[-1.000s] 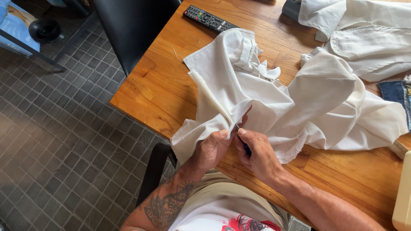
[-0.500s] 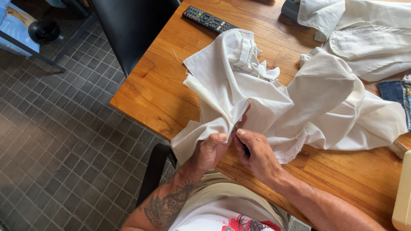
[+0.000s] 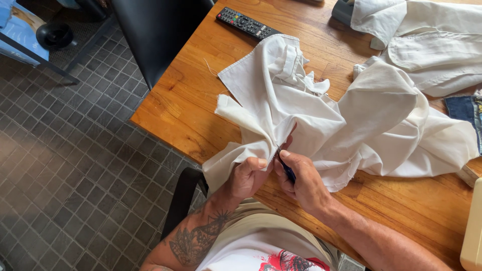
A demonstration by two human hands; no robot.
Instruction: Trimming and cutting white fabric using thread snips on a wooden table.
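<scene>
A crumpled white garment [image 3: 321,108] lies spread over the wooden table [image 3: 196,95]. My left hand [image 3: 246,178] pinches a fold of its cloth at the table's near edge. Close beside it, my right hand [image 3: 301,183] grips a small dark-handled tool [image 3: 287,169] with a thin metal tip. The tip is pressed into the seam of the same fold. Both hands meet at the cloth, thumbs nearly touching.
A black remote control [image 3: 246,22] lies at the far side of the table. More white clothing [image 3: 432,35] is heaped at the back right, with a piece of blue denim [image 3: 464,108] at the right edge. A black chair [image 3: 155,30] stands on the grey tiled floor [image 3: 65,165].
The garment's left part has been gathered and bunched higher toward my hands. Both hands have stayed in place at the seam.
</scene>
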